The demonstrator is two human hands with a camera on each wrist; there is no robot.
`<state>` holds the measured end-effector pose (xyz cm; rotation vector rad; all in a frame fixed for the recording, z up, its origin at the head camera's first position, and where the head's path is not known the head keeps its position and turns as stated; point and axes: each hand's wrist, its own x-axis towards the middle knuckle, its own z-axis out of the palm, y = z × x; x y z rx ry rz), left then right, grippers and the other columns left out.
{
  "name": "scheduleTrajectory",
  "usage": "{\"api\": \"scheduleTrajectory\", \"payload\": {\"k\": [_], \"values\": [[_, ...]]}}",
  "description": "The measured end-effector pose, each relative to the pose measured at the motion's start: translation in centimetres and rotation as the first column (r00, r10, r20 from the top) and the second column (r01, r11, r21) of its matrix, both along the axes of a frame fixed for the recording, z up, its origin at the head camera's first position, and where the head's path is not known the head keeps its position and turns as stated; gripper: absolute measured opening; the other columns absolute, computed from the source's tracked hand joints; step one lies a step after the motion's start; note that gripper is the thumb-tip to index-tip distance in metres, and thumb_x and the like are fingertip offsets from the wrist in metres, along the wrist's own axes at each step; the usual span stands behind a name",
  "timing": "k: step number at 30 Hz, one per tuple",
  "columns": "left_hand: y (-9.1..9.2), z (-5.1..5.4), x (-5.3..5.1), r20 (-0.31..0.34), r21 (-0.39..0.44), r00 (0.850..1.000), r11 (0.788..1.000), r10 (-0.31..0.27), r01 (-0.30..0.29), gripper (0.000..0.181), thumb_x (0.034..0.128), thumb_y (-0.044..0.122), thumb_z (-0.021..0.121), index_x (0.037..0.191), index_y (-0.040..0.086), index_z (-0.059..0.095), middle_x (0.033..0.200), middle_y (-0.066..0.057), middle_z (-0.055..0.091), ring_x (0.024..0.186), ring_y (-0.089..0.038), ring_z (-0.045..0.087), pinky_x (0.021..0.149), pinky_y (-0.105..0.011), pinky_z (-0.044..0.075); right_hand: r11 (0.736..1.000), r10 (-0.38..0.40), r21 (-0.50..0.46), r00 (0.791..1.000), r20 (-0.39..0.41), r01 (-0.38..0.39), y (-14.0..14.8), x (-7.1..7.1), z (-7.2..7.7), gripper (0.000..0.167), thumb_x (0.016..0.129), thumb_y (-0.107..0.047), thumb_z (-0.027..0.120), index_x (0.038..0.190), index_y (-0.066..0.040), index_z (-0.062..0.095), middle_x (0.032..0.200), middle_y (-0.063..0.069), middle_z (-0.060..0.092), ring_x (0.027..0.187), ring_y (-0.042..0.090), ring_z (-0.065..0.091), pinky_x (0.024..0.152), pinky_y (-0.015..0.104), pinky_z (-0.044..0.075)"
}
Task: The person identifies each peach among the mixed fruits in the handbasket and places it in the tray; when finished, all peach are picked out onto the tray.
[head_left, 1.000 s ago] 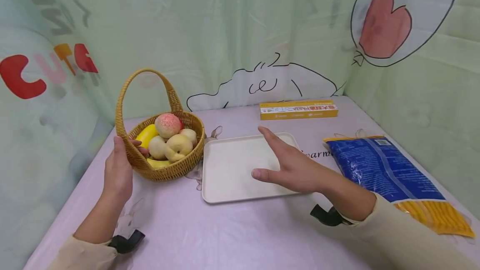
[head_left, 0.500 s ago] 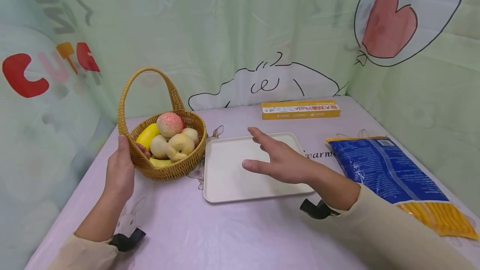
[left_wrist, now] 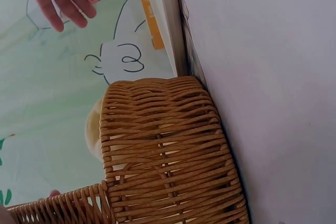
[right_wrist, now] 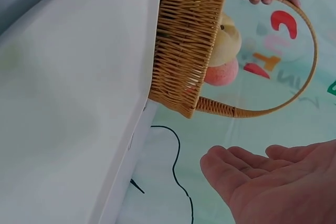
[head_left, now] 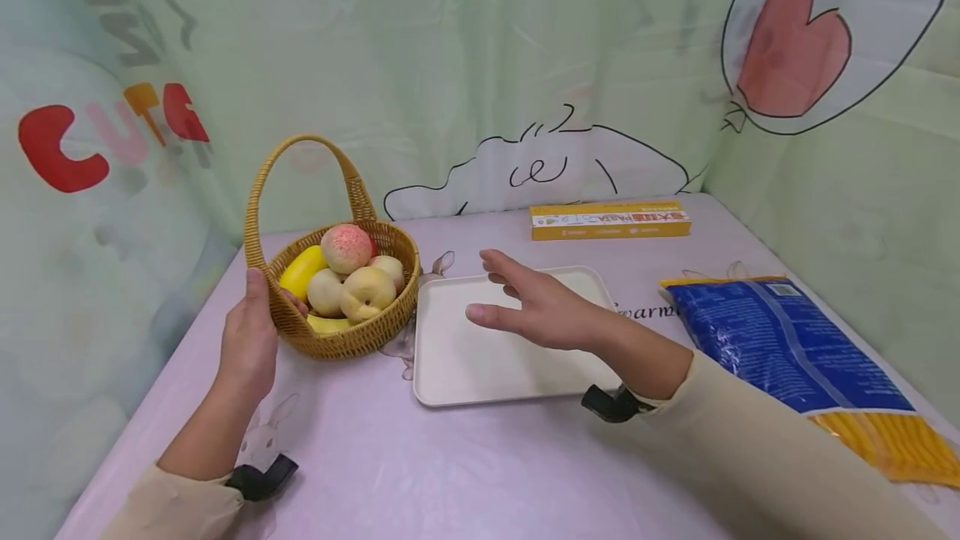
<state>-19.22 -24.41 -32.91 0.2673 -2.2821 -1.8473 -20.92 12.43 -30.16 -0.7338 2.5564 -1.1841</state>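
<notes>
A wicker basket (head_left: 341, 344) with a tall handle stands at the left of the table, holding a yellow banana (head_left: 302, 272), a pink peach (head_left: 347, 249) and several pale peaches. My left hand (head_left: 251, 340) grips the basket's left rim at the foot of the handle, its fingertips showing inside. Above the white tray (head_left: 465, 365) hovers my right hand (head_left: 540, 307), fingers extended and thumb apart, touching nothing. In the right wrist view the right hand (right_wrist: 278, 182) has its palm facing up in the frame, with the basket (right_wrist: 184, 45) beyond it.
Behind the tray lies a yellow and white pasta box (head_left: 611, 222). A blue and yellow bag (head_left: 787, 348) rests flat on the right side of the table. Printed curtains (head_left: 480, 40) surround the table (head_left: 420, 473) at the back and sides.
My right hand has moved left over the tray. My left hand keeps its grip on the basket. The whole head view has shifted slightly, with the objects now a little further right in it.
</notes>
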Motion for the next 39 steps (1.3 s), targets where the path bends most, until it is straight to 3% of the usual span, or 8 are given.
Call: {"api": "scheduleTrajectory", "payload": {"k": [10, 19, 25, 37, 39], "values": [[0.1, 0.0, -0.4, -0.002, 0.031, 1.000, 0.999, 0.011, -0.011, 0.073, 0.1036, 0.070, 0.024, 0.107, 0.005, 0.057, 0.091, 0.006, 0.060, 0.109, -0.018, 0.048, 0.113, -0.034, 0.031, 0.999, 0.015, -0.032, 1.000, 0.009, -0.015, -1.9, -1.1, 0.4, 0.093, 0.093, -0.060, 0.068, 0.162, -0.011, 0.028, 0.164, 0.012, 0.039, 0.152, 0.033, 0.039, 0.123, 0.051, 0.031], [0.0, -0.1, -0.4, -0.013, -0.035, 1.000, 0.999, 0.003, -0.003, 0.072, 0.1060, 0.067, 0.020, 0.105, 0.004, 0.054, 0.094, 0.000, 0.058, 0.110, -0.021, 0.046, 0.115, -0.041, 0.028, 1.000, 0.019, 0.010, 1.000, -0.016, -0.019, -3.8, -2.4, 0.5, 0.082, 0.090, -0.057, 0.073, 0.153, -0.017, 0.042, 0.156, 0.011, 0.049, 0.148, 0.034, 0.044, 0.118, 0.052, 0.038], [0.2, -0.3, -0.4, -0.030, 0.001, 1.000, 1.000, 0.005, -0.005, 0.070, 0.1061, 0.066, 0.023, 0.103, 0.004, 0.055, 0.092, 0.001, 0.059, 0.108, -0.021, 0.048, 0.114, -0.039, 0.029, 0.999, 0.025, 0.044, 0.998, -0.054, -0.023, -4.7, -3.4, 0.3, 0.069, 0.084, -0.055, 0.080, 0.136, -0.020, 0.052, 0.147, 0.010, 0.056, 0.143, 0.036, 0.049, 0.113, 0.054, 0.044], [0.1, -0.3, -0.4, -0.023, 0.025, 1.000, 1.000, 0.015, -0.014, 0.070, 0.1050, 0.068, 0.025, 0.099, 0.005, 0.056, 0.088, 0.004, 0.060, 0.104, -0.021, 0.051, 0.111, -0.036, 0.033, 0.997, 0.042, 0.072, 0.998, -0.040, -0.039, -6.3, -4.5, 0.7, 0.092, 0.078, -0.051, 0.085, 0.150, -0.010, 0.045, 0.148, 0.010, 0.056, 0.143, 0.031, 0.049, 0.117, 0.048, 0.041], [0.2, -0.3, -0.4, -0.020, 0.024, 1.000, 1.000, 0.017, -0.016, 0.071, 0.1050, 0.068, 0.025, 0.100, 0.005, 0.057, 0.088, 0.004, 0.060, 0.104, -0.021, 0.052, 0.110, -0.035, 0.033, 0.996, 0.049, 0.080, 0.998, -0.045, -0.045, -6.8, -4.7, 0.8, 0.089, 0.078, -0.051, 0.085, 0.148, -0.011, 0.047, 0.146, 0.008, 0.057, 0.142, 0.030, 0.050, 0.116, 0.047, 0.041]]}}
